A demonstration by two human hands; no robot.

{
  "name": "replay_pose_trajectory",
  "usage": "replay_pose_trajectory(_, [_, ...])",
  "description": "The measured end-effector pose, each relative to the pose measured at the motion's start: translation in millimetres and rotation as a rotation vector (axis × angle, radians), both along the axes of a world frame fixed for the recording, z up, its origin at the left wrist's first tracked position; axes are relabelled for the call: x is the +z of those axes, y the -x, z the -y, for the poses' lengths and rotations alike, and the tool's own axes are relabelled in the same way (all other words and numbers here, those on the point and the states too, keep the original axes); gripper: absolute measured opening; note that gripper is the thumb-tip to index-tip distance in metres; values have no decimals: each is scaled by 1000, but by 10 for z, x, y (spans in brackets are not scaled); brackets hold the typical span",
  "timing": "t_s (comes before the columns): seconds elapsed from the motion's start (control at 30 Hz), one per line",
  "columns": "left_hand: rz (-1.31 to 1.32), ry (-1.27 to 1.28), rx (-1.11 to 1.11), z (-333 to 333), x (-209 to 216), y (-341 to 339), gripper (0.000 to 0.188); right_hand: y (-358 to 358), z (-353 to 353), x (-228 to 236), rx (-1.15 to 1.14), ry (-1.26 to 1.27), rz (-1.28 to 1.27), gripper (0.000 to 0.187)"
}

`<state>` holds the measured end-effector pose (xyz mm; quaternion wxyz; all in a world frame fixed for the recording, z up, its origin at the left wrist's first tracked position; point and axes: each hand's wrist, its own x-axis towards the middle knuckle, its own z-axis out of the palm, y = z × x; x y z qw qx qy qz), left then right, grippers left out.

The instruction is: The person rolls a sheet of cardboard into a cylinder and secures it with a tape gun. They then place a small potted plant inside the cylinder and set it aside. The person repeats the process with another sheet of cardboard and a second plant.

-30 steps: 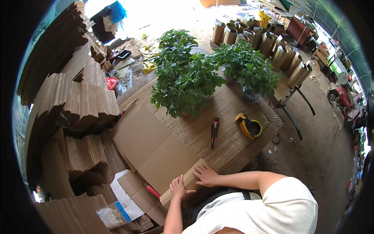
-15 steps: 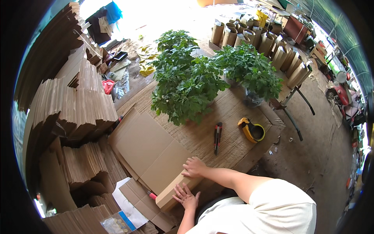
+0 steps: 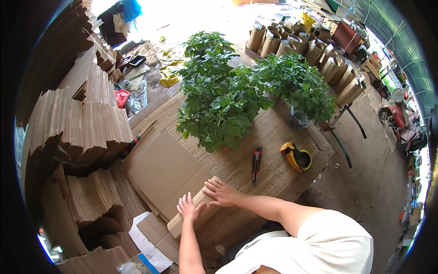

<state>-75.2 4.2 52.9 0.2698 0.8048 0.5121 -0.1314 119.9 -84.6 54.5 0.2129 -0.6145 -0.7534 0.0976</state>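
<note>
A brown cardboard sheet (image 3: 159, 160) lies on a stack of others on the wooden table. Along its near edge, a folded cardboard section (image 3: 205, 211) stands up like a narrow box. My left hand (image 3: 188, 210) rests on the top of that section, open with fingers spread. Further right, my right hand (image 3: 221, 193) lies on its upper end, also open, palm down. Beyond my hands on the wood are a red and black utility knife (image 3: 257, 166) and a yellow and black tape dispenser (image 3: 295, 157).
Leafy green potted plants (image 3: 219, 102) stand on the far side of the table (image 3: 232, 171). Stacked flat cardboard (image 3: 82, 121) rises on the left. Several brown cardboard tubes (image 3: 315, 54) stand behind at the right. A white sheet (image 3: 148, 244) lies at lower left.
My left hand has moved up and left onto the folded section. My right hand has shifted slightly left. The folded section has moved left and up with them.
</note>
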Motion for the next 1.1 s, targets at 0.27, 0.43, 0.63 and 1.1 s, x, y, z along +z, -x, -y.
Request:
replay_pose_trajectory(0.27, [65,-300,179,191,328,-191,105,-61,-919,-82,-88,395,79,47])
replay_pose_trajectory(0.43, [-165,-157,89,9,213,-198,124,-69,-1243,-175,-224,204,21,41])
replay_pose_trajectory(0.63, [-163,321,-140,-700,355,-204,129,-64,-1192,-321,-772,288,-210,44])
replay_pose_trajectory(1.1, [-182,208,-342,480,325,-156,130,-211,526,-786,-857,716,-866,64])
